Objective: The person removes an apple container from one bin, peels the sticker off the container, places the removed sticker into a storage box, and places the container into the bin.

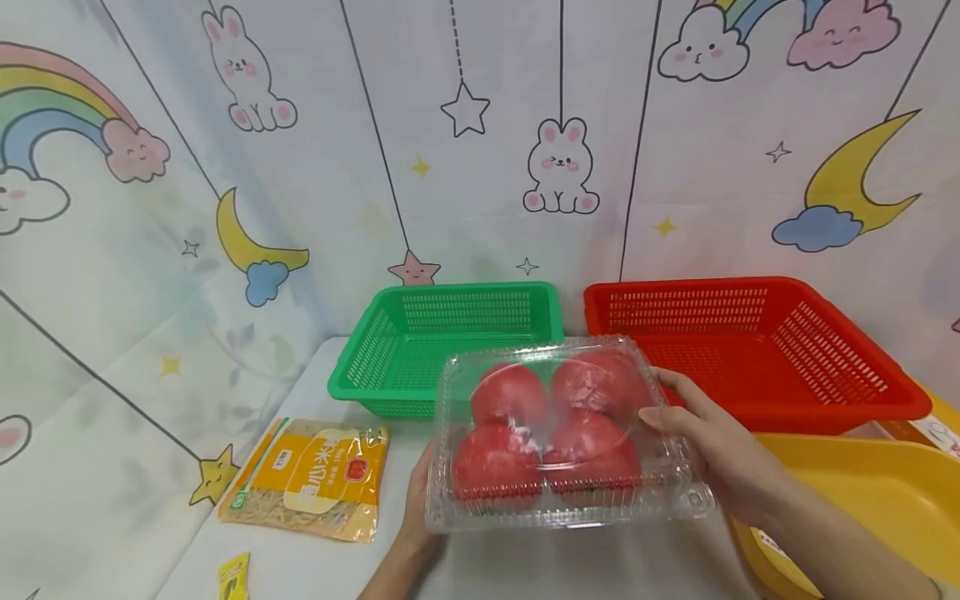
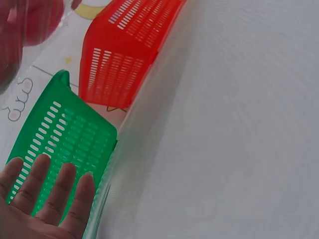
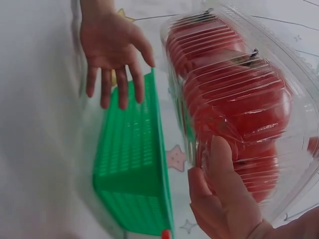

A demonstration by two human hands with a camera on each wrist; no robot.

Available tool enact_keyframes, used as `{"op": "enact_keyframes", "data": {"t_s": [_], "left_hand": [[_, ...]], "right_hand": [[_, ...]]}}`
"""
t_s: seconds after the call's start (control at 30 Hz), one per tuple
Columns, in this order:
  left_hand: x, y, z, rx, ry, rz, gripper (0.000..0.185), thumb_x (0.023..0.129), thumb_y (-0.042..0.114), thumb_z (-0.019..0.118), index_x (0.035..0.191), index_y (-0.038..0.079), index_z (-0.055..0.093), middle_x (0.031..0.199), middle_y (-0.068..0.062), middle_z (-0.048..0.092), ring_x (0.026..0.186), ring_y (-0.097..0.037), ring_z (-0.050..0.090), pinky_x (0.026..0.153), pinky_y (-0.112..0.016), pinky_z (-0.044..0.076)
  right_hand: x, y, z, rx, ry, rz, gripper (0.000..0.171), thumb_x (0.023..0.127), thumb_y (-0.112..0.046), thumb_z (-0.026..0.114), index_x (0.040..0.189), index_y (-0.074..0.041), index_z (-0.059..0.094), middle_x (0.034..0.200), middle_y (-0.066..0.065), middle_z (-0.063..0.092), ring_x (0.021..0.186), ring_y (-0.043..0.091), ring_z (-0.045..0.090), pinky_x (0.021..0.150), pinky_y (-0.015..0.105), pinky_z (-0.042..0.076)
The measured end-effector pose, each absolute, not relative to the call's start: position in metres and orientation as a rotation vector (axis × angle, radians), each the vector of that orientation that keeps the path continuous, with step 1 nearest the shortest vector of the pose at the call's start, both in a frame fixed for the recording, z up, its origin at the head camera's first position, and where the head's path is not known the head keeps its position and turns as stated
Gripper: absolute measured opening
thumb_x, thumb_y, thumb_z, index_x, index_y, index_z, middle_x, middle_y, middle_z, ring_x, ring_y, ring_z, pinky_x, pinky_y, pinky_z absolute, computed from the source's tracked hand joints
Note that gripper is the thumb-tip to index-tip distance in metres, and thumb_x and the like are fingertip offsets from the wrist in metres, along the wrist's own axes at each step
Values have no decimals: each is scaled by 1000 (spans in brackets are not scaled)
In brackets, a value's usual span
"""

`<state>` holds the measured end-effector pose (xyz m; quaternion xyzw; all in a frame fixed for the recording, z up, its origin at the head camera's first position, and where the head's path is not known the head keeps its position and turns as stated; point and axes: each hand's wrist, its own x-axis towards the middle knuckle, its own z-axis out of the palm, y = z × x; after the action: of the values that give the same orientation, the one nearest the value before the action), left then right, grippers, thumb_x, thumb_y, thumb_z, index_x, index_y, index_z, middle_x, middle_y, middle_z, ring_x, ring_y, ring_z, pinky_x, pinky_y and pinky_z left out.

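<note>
A clear plastic clamshell box with several large red tomatoes is held up above the table, tilted toward the head camera. My right hand grips its right side, the thumb on one face and the fingers behind, as the right wrist view also shows. Partly hidden behind the box's lower left corner is my left hand. Its fingers are spread and straight in the left wrist view, and the right wrist view shows the palm apart from the box, holding nothing.
Behind the box stand a green basket on the left and a red basket on the right. A yellow tub is at the right front. On the left lie an orange food packet and a small yellow sachet.
</note>
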<state>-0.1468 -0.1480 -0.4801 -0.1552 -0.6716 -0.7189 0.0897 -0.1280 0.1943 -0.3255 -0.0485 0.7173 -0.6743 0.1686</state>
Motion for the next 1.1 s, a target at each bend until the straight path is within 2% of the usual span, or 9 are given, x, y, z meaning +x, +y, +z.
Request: {"op": "enact_keyframes", "data": {"t_s": [0.13,0.23,0.47,0.6,0.77,0.9,1.1], "left_hand": [[-144,-145,-471,-360,-2074,-2066,36,106,12,40,136,-2,53,120,-1,66,110,-14,63,96,-30,51],[-146,-144,-463,-274,-2062,-2100,33,105,17,43,129,-1,56,116,-5,66,103,-16,65,89,-34,56],[-154,-151,-452,-133,-1915,-2232,40,109,28,44,140,3,48,129,-16,63,114,-33,64,90,-41,57],[-158,-156,-445,-19,-1860,-2285,42,110,29,43,143,3,45,134,-23,59,115,-32,64,91,-41,56],[-164,-166,-436,104,-1764,-2341,40,109,24,43,141,-1,41,135,-24,58,113,-30,65,90,-42,56],[-170,-176,-430,194,-1684,-2376,39,109,23,45,139,-1,41,133,-24,57,112,-30,66,88,-41,57],[-177,-192,-424,298,-1550,-2424,35,109,21,47,137,1,40,122,-14,62,108,-26,68,87,-42,58]], "right_hand": [[-145,183,-312,-170,2068,-1947,79,100,-31,57,159,-17,7,150,16,30,121,31,48,87,45,57],[-159,175,-305,-168,2044,-1977,78,100,-32,57,159,-17,8,149,13,33,122,28,47,88,42,57],[-187,154,-290,-124,2014,-2034,77,99,-34,59,159,-16,15,149,12,33,128,30,40,90,38,55],[-200,146,-287,-134,2007,-2063,75,99,-32,60,158,-14,17,148,12,34,132,33,37,96,42,52],[-214,137,-288,-124,1984,-2087,77,98,-32,62,158,-13,15,150,11,31,137,35,34,104,48,45],[-226,131,-287,-78,1971,-2095,77,98,-33,61,158,-13,15,152,12,29,137,37,35,98,43,51],[-244,120,-290,-42,1872,-2147,69,98,-33,61,151,-14,20,143,14,37,118,40,55,81,43,59]]}}
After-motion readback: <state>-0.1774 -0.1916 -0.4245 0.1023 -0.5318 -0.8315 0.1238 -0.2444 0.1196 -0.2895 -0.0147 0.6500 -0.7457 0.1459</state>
